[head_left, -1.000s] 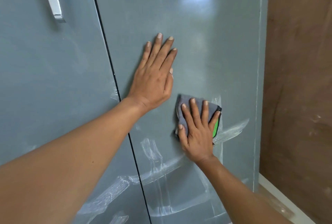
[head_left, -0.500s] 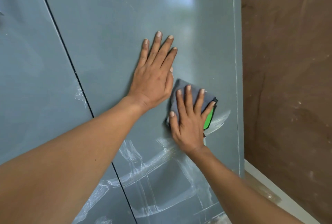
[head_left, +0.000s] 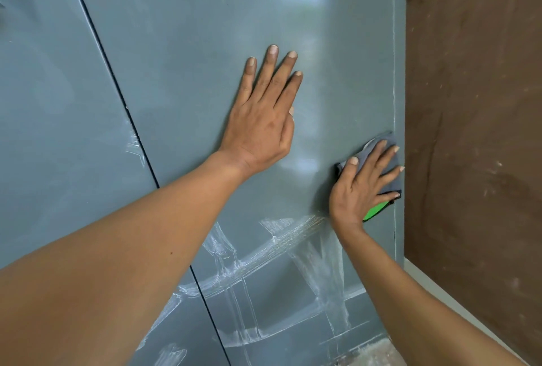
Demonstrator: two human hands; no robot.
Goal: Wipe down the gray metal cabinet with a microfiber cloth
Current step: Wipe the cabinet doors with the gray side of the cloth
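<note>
The gray metal cabinet (head_left: pixel 181 78) fills most of the head view, with a dark seam between its two doors. My left hand (head_left: pixel 261 119) lies flat on the right door, fingers straight and spread. My right hand (head_left: pixel 362 186) presses a folded gray microfiber cloth (head_left: pixel 390 180) with a green underside against the door, right at the cabinet's right edge. Its fingers are straight over the cloth. White smeared streaks (head_left: pixel 293 236) cross the lower part of both doors below my hands.
A brown wall (head_left: pixel 475 131) stands directly to the right of the cabinet, close to the cloth. A pale skirting strip (head_left: pixel 434 286) runs along the wall's foot. The door seam (head_left: pixel 117 87) slants down the left half.
My right hand has slid the cloth rightward from beside my left hand to the cabinet's right edge. My left hand stays flat on the door. The handle at upper left has left the view.
</note>
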